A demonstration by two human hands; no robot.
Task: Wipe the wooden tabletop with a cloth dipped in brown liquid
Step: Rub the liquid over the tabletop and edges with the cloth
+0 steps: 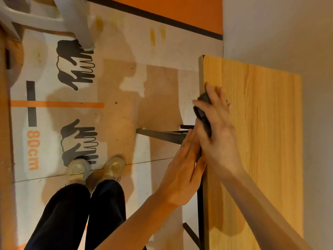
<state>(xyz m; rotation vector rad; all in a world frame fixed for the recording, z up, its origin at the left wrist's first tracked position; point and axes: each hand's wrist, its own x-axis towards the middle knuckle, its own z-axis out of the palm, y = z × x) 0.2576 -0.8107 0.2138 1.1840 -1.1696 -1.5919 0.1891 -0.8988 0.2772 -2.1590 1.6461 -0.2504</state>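
The wooden tabletop (261, 141) fills the right side, its long front edge running up the middle of the view. My right hand (218, 123) lies on the tabletop at that edge. Its fingers are spread flat on the wood and its thumb wraps a dark cloth (203, 112) over the edge. My left hand (182, 170) is just below it, fingers straight and together, pressed against the side of the table's edge. A darker, wet-looking patch (225, 219) shows on the wood near my right forearm.
Black metal table legs (162, 135) stick out below the edge. A pale plastic chair (72, 18) stands at the upper left on a floor sheet (117, 87) printed with black hand shapes and "80cm". My shoes (97, 168) are by the table. A plain wall (288, 33) lies beyond the table.
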